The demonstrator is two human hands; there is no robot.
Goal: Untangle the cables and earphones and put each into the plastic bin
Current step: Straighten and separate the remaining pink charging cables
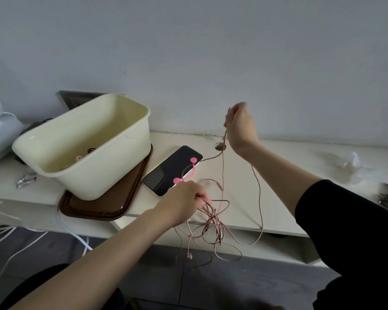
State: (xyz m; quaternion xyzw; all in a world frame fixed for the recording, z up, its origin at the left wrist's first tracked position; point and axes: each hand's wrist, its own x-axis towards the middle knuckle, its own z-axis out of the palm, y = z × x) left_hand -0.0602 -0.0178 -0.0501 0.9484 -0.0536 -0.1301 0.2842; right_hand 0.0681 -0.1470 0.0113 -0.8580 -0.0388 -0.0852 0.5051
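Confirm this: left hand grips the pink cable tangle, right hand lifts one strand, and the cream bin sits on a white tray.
One error: the head view shows the cream bin on a brown tray, not a white one. The left hand does grip the pink cable tangle, and the right hand lifts one strand.

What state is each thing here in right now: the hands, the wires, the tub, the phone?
Left hand: grips the tangled bunch at the desk edge.
Right hand: raised, pinching one strand pulled up.
Pink cables: knotted, loops hanging off the desk.
Plastic bin: open, on the brown tray, small items inside.
Phone: flat, screen dark, pink cable tie lying on it.
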